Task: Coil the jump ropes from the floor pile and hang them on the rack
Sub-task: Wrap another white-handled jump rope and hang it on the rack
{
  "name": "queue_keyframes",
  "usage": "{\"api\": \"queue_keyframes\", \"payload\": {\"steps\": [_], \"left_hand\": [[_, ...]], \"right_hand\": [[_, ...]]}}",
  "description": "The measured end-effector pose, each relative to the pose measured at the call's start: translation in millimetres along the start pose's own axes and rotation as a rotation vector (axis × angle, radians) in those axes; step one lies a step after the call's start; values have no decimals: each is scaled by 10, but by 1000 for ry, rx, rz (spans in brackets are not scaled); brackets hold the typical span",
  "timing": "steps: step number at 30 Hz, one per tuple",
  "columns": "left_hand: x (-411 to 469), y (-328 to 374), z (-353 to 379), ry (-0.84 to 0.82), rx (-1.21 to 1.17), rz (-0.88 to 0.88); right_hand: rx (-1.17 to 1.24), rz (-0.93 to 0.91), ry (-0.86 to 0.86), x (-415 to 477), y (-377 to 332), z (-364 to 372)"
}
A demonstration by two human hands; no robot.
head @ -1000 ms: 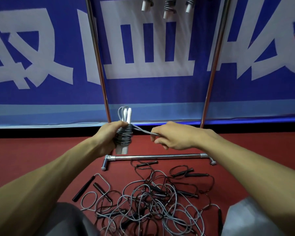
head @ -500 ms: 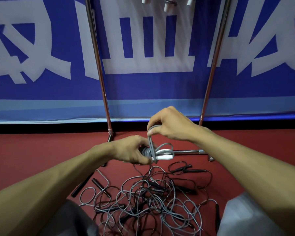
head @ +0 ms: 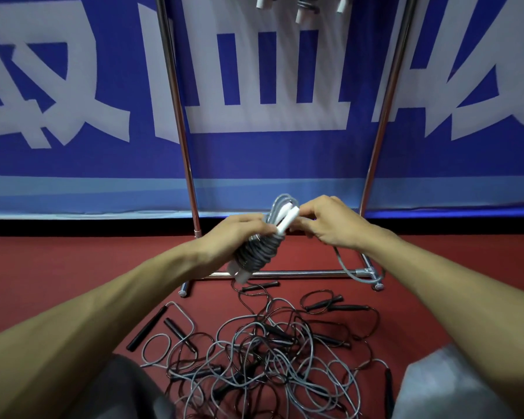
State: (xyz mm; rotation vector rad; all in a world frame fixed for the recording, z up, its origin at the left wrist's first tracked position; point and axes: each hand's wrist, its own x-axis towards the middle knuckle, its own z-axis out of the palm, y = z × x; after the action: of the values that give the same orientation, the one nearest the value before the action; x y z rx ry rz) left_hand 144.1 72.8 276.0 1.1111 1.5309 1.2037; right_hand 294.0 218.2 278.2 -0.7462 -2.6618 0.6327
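Gripping left hand: centre of frame, a little left; fingers and thumb curled round the wrapped middle of the jump rope, holding it tilted with the upper end leaning right.
Jump rope: held in the air in front of the rack's lower part, above the floor pile; grey cord wound in tight turns round the white handles, with a few grey loops poking out at the top.
Rack: two chrome posts rising to the upper edge of the frame, joined by a base bar low on the red floor.
Hung ropes: top centre, cut off by the frame, coiled with white handle ends pointing down.
Right hand: just right of centre; fingers curled, fingertips pinching at the upper end of the bundle beside the white handles.
Loose tail: grey cord dropping from under the right hand, curving down and right past the base bar's right end.
Floor pile: lower centre; tangled grey and dark cords with black handles, some strayed toward lower left.
Banner: blue with large white characters, filling the upper half behind the rack.
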Motion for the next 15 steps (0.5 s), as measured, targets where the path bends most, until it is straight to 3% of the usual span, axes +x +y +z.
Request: {"api": "queue_keyframes", "payload": {"steps": [6, 10, 15], "left_hand": [[55, 23, -77, 121, -268, -70], [39, 39, -143, 80, -296, 5], [74, 35, -240, 220, -327, -19]], "right_hand": [[209, 137, -264, -24, -109, 73], [124, 147, -258, -66, -164, 36], [28, 154, -241, -60, -245, 41]]}}
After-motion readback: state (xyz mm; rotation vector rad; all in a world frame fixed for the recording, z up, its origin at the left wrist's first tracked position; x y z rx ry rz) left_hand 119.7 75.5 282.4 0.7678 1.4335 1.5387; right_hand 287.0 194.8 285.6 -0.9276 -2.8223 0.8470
